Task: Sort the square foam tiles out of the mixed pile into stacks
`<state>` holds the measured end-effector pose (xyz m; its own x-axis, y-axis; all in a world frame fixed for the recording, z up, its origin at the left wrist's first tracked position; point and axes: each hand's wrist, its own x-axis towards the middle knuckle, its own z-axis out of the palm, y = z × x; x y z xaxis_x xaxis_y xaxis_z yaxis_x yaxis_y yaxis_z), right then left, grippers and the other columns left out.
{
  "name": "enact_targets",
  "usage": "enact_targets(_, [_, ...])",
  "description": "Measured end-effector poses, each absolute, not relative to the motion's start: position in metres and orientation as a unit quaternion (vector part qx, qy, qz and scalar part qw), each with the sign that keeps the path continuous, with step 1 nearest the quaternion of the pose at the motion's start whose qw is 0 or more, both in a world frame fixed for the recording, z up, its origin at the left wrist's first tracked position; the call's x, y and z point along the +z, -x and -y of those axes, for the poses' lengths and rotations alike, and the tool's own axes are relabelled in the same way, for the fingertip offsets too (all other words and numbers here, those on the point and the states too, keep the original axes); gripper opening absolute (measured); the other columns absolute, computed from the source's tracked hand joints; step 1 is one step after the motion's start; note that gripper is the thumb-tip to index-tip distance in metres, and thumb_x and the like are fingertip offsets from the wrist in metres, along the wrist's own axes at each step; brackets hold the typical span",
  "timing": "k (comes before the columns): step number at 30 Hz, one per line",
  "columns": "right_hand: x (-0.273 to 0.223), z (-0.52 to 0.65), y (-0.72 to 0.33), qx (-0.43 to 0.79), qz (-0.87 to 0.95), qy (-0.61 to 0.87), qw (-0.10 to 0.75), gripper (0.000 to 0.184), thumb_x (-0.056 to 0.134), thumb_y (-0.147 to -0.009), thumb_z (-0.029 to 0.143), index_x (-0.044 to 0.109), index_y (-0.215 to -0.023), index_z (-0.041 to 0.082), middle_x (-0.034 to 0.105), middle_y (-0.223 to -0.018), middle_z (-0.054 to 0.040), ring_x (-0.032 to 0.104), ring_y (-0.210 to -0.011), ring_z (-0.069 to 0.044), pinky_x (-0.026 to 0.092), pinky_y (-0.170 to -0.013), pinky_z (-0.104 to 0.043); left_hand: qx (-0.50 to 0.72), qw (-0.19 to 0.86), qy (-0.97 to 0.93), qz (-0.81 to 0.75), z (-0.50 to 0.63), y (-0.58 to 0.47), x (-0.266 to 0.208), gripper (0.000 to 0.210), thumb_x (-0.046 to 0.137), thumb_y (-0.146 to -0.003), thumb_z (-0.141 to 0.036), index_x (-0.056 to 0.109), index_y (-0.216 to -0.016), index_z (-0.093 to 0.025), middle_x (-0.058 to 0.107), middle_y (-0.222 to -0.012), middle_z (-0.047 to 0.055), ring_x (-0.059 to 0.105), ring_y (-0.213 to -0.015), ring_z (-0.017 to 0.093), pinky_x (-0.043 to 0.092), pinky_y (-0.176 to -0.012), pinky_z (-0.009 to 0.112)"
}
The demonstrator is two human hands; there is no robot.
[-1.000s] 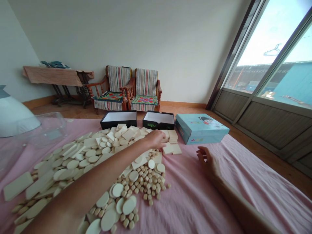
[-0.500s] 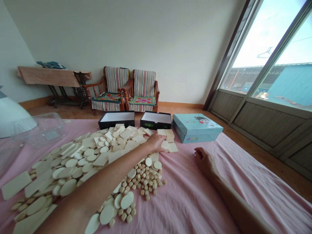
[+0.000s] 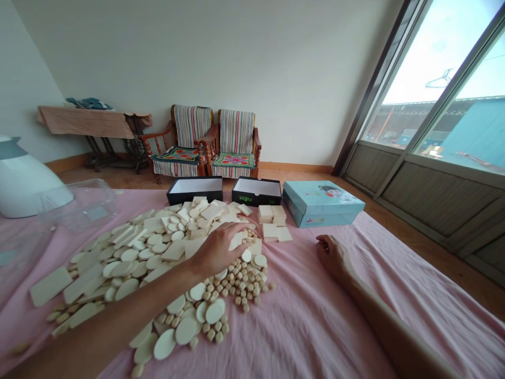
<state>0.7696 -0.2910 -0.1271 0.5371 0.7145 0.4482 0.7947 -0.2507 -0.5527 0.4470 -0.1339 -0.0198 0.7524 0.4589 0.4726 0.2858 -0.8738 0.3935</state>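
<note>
My left hand [image 3: 221, 247] is over the right side of a heap of pale wooden pieces, fingers stretched out and thumb apart, with no piece visible in its grasp. Beneath and in front of it are round wooden discs [image 3: 215, 311] and many small wooden cubes [image 3: 236, 281]. Just beyond its fingertips, square wooden tiles [image 3: 271, 214] stand in low stacks, with more square tiles [image 3: 276, 232] lying flat in front. My right hand [image 3: 332, 255] rests on the pink cloth [image 3: 300, 295], its fingers curled in and nothing seen in them.
Two open black boxes [image 3: 256, 199] with white insides stand behind the heap. A closed light-blue box [image 3: 323, 205] is to their right. Clear plastic containers [image 3: 84, 205] and a white jug [image 3: 29, 181] stand at left. Two wooden armchairs [image 3: 193, 131] are against the wall.
My left hand has drawn back and left from the square tiles to above the discs and cubes. My right hand has stayed on the cloth. The view has shifted slightly left.
</note>
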Motion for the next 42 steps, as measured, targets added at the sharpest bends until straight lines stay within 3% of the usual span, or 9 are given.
enact_targets(6, [-0.09,0.272,-0.727,0.01,0.555,0.745,0.37,0.019,0.048,-0.076,0.023,0.064,-0.086,0.019,0.066,-0.076,-0.0049,0.06,-0.067,-0.016,0.049,-0.061,-0.029,0.349,0.111,-0.885,-0.287,0.154,-0.355,-0.039,0.027,0.054,-0.088,-0.034,0.061,-0.11,-0.021,0.07,-0.104,0.006,0.068,-0.087,0.018,0.057,-0.077,0.03])
enact_targets(10, [-0.065,0.25,-0.672,0.097,0.669,0.656,0.337,0.019,0.052,-0.076,0.016,0.066,-0.087,0.018,0.067,-0.082,-0.0052,0.061,-0.069,-0.015,0.049,-0.063,-0.027,0.402,0.065,-0.852,-0.329,0.153,-0.325,-0.054,0.024,0.051,-0.09,-0.033,0.06,-0.109,-0.021,0.07,-0.103,0.007,0.067,-0.093,0.02,0.055,-0.083,0.033])
enact_targets(16, [-0.05,0.217,-0.613,0.048,0.724,0.636,0.261,0.028,0.056,-0.071,0.006,0.064,-0.096,0.016,0.064,-0.091,-0.0071,0.06,-0.083,-0.018,0.047,-0.075,-0.031,0.45,0.04,-0.836,-0.312,0.155,-0.316,-0.057,0.021,0.052,-0.09,-0.026,0.059,-0.109,-0.02,0.07,-0.099,0.005,0.067,-0.094,0.019,0.052,-0.087,0.031])
enact_targets(20, [-0.041,0.206,-0.581,0.034,0.722,0.64,0.262,0.021,0.064,-0.077,0.023,0.06,-0.096,0.016,0.063,-0.096,-0.0088,0.059,-0.087,-0.02,0.047,-0.076,-0.032,0.451,0.05,-0.845,-0.284,0.159,-0.315,-0.057,0.02,0.052,-0.089,-0.021,0.06,-0.107,-0.021,0.07,-0.097,0.004,0.067,-0.093,0.019,0.053,-0.084,0.029])
enact_targets(24, [-0.038,0.202,-0.55,-0.027,0.685,0.695,0.216,0.041,0.065,-0.076,0.048,0.056,-0.098,0.014,0.062,-0.096,-0.0133,0.056,-0.092,-0.027,0.045,-0.081,-0.041,0.439,0.062,-0.853,-0.274,0.162,-0.313,-0.057,0.022,0.051,-0.088,-0.017,0.059,-0.108,-0.021,0.068,-0.097,0.005,0.065,-0.093,0.018,0.052,-0.083,0.029])
enact_targets(26, [-0.038,0.201,-0.54,-0.048,0.678,0.71,0.182,0.044,0.064,-0.075,0.05,0.055,-0.099,0.013,0.061,-0.097,-0.0149,0.055,-0.095,-0.029,0.044,-0.085,-0.044,0.44,0.068,-0.852,-0.274,0.163,-0.312,-0.056,0.022,0.051,-0.089,-0.016,0.058,-0.108,-0.022,0.068,-0.096,0.004,0.065,-0.092,0.018,0.052,-0.082,0.029])
enact_targets(35, [-0.009,0.2,-0.541,-0.148,0.751,0.642,0.045,0.03,0.062,-0.066,0.015,0.056,-0.096,0.014,0.056,-0.101,-0.0157,0.048,-0.096,-0.03,0.042,-0.082,-0.042,0.453,0.087,-0.844,-0.273,0.163,-0.309,-0.056,0.02,0.052,-0.088,-0.015,0.059,-0.106,-0.021,0.068,-0.093,0.003,0.066,-0.089,0.016,0.052,-0.079,0.026])
enact_targets(42, [-0.012,0.199,-0.608,-0.122,0.686,0.709,0.107,0.038,0.064,-0.064,0.019,0.057,-0.102,0.016,0.054,-0.101,-0.0129,0.046,-0.096,-0.029,0.041,-0.08,-0.041,0.45,0.094,-0.842,-0.284,0.163,-0.31,-0.057,0.018,0.051,-0.088,-0.02,0.062,-0.103,-0.021,0.07,-0.092,0.004,0.067,-0.088,0.017,0.054,-0.078,0.027])
